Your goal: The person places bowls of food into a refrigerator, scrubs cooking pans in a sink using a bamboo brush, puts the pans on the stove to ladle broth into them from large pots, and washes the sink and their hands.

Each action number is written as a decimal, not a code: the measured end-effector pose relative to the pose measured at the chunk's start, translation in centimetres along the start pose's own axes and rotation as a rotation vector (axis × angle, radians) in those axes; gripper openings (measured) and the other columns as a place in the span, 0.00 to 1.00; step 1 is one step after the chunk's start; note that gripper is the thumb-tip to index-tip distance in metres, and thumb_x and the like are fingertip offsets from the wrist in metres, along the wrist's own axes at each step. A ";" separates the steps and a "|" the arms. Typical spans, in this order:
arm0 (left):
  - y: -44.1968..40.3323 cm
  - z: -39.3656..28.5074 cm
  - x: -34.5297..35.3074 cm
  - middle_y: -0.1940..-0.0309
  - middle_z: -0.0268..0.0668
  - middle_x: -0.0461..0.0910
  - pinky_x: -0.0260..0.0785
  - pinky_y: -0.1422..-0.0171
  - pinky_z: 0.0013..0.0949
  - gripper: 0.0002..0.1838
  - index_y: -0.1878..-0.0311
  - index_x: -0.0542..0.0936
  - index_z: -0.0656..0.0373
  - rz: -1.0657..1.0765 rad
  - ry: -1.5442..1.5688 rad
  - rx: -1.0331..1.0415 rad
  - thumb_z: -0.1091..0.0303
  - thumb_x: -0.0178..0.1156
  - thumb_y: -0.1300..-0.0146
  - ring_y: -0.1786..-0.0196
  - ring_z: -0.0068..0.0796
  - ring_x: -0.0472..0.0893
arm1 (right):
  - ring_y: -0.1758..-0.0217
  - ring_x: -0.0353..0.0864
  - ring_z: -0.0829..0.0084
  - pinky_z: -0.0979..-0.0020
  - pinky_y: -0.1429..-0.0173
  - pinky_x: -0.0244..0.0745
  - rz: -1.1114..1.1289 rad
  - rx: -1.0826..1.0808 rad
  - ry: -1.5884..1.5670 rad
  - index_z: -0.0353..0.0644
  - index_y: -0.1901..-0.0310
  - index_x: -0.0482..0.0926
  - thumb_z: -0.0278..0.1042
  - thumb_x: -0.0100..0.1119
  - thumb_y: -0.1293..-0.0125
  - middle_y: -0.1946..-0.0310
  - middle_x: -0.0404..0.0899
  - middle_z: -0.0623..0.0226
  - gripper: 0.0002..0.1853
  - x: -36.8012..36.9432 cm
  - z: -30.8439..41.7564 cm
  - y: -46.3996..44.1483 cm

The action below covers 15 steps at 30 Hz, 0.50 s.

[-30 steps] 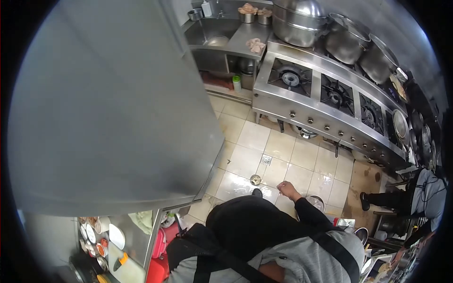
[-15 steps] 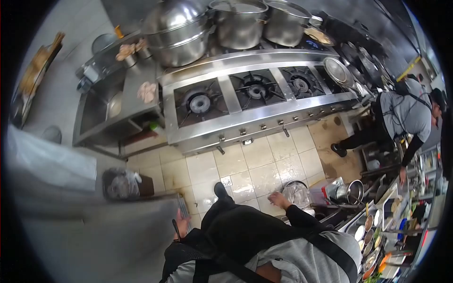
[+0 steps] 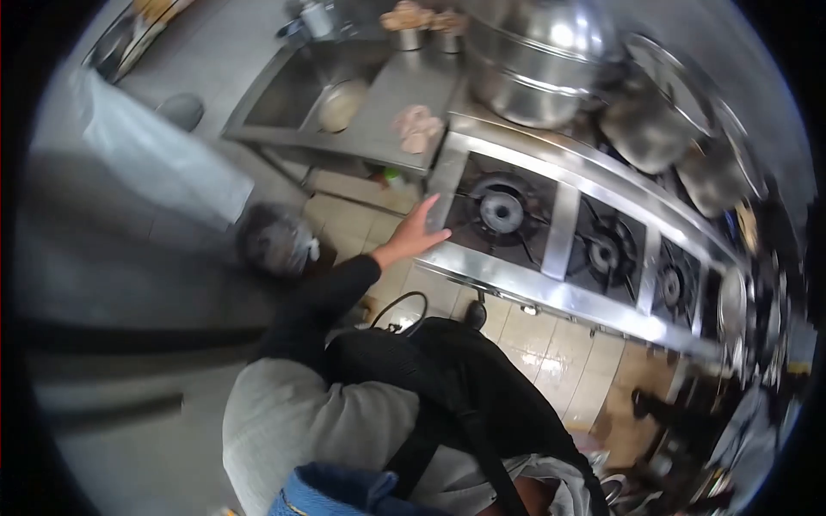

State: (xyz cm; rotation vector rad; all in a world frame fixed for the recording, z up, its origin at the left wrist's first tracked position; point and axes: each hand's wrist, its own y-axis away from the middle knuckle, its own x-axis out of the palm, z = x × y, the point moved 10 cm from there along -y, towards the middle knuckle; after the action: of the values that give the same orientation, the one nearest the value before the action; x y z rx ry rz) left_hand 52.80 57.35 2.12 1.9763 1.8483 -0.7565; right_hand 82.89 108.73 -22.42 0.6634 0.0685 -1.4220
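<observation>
My left hand [image 3: 415, 232] reaches forward at the left front corner of the steel gas stove [image 3: 564, 228]. Its thumb and fingers are apart and nothing is in it. The fingertips overlap the stove's edge in view; whether they touch the metal I cannot tell. The nearest burner [image 3: 502, 211] is bare, just right of the hand. Beyond the fingers, a crumpled pale pink bundle [image 3: 417, 129] lies on the steel counter [image 3: 383, 103]. My right hand is out of view. A thin black loop [image 3: 416, 297] shows below my left wrist.
A steel sink [image 3: 258, 107] adjoins the counter. Behind the burners stand a large steamer pot [image 3: 538, 64] and tall stockpots [image 3: 645, 129]. Left of me are a lined bin [image 3: 274, 241] and hanging pale sheeting [image 3: 155, 142]. The tiled floor [image 3: 551, 370] looks wet. A blurred person [image 3: 748, 434] stands far right.
The view has swung left, so the stove and sink sit farther right. My left hand has risen from beside my body to the stove corner. My right hand has left the view.
</observation>
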 end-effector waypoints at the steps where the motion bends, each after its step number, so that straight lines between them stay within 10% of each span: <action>1: -1.7 -0.1 -0.7 0.28 0.51 0.62 0.59 0.24 0.42 0.48 0.24 0.58 0.57 0.005 -0.046 0.010 0.51 0.71 0.41 0.26 0.48 0.65 | 0.71 0.80 0.69 0.67 0.65 0.74 -0.034 0.012 -0.034 0.36 0.61 0.80 0.33 0.60 0.31 0.73 0.81 0.59 0.08 0.2 1.2 -2.3; 10: -7.8 -0.8 -3.5 0.32 0.44 0.69 0.67 0.31 0.46 0.32 0.35 0.74 0.56 0.319 -0.287 0.316 0.50 0.66 0.39 0.33 0.50 0.72 | 0.67 0.78 0.73 0.70 0.59 0.74 -0.054 -0.537 0.130 0.35 0.55 0.79 0.30 0.63 0.31 0.69 0.81 0.61 0.09 0.9 45.6 -21.1; 15: -10.5 3.7 -4.9 0.33 0.46 0.71 0.64 0.28 0.48 0.29 0.34 0.74 0.55 0.467 -0.248 0.570 0.52 0.62 0.35 0.31 0.50 0.71 | 0.59 0.84 0.57 0.65 0.53 0.78 0.100 -0.774 0.208 0.36 0.51 0.80 0.27 0.64 0.34 0.60 0.83 0.54 0.11 12.0 61.9 -28.8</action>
State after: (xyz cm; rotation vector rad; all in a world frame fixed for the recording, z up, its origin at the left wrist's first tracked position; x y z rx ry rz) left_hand 41.73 52.31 3.18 2.3762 1.0307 -1.3973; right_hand 37.44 69.48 12.15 0.1610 0.7025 -1.1031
